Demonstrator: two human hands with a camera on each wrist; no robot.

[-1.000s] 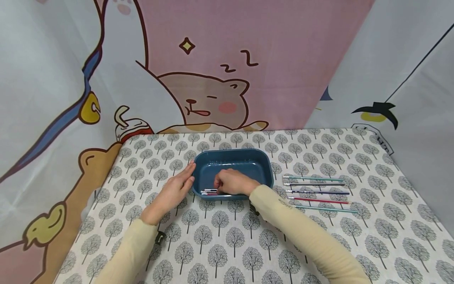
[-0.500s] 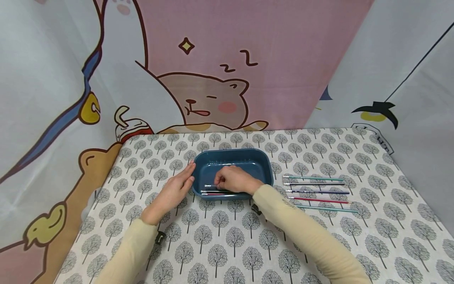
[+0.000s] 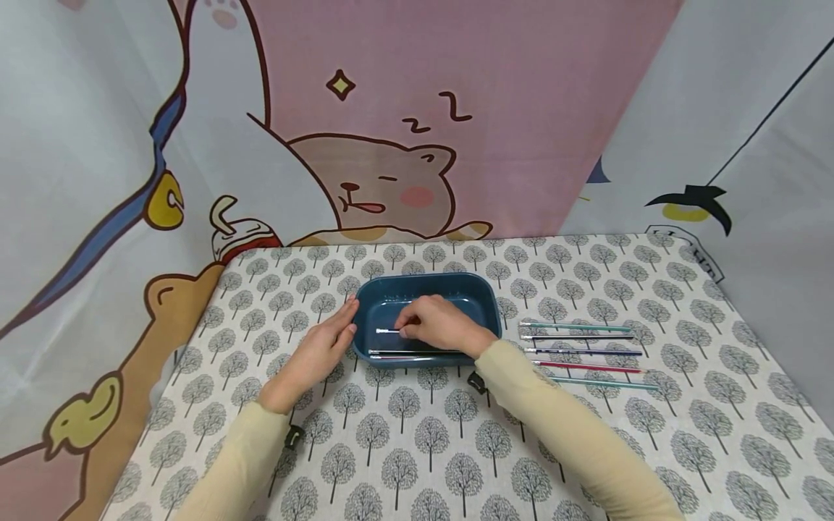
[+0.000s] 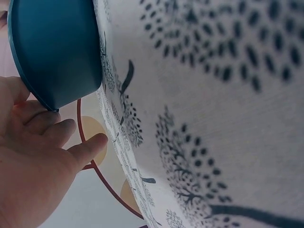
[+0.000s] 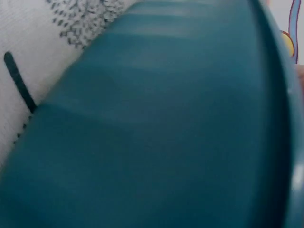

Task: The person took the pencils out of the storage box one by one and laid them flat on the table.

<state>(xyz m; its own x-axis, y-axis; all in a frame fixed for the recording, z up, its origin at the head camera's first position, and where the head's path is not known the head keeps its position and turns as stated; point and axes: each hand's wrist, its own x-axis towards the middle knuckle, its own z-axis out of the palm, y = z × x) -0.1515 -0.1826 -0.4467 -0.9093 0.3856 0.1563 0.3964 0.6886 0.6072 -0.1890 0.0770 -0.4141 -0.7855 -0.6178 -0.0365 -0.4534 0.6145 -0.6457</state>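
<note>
pencil [image 3: 389,331] pinched by right hand [image 3: 441,324]; left hand [image 3: 318,352] straight-fingered against dish [image 3: 417,287]; tree-print cloth [image 3: 417,405], cartoon backdrop [image 3: 534,130].

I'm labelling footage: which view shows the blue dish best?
Head: it shows the blue dish nearly whole, inside included. Left wrist shows only part of its outside; right wrist, one side, close and blurred.

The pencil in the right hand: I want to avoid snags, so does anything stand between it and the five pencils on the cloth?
Yes: the right wall of the tray. The right hand pinches the pencil inside it; the five pencils lie outside, on the cloth.
</note>
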